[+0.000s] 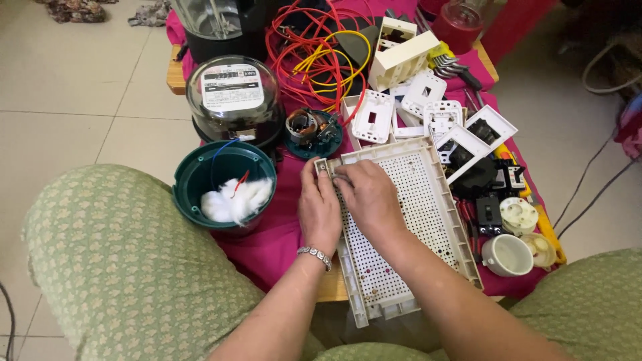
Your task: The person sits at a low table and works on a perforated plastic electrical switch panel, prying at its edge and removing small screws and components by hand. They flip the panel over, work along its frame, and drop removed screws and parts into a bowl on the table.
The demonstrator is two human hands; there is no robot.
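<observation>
Item 1: perforated white tray (428,207), rectangular, rimmed, lying slantwise on the worktop (175,75), which is draped in a magenta cloth (267,241). All places below are reckoned from this tray.

Item 2: my left hand (319,210), at the tray's upper left corner, fingers curled together and pressing on the rim there; a silver bracelet (315,255) sits at the wrist.

Item 3: my right hand (369,199), just beside the left, resting on the tray's perforated face, fingertips bunched at the same corner. Whether they pinch some small part I cannot tell.

Item 4: green round bowl (200,177), left of the tray, holding a white cotton wad (235,199).

Item 5: glass-domed electricity meter (234,97), up and left of the tray.

Item 6: tangle of red and yellow wires (321,53), above the tray.

Item 7: white switch plates (428,100), above and to the upper right of the tray.

Item 8: white round cup-shaped fitting (507,255), right of the tray's lower end.
</observation>
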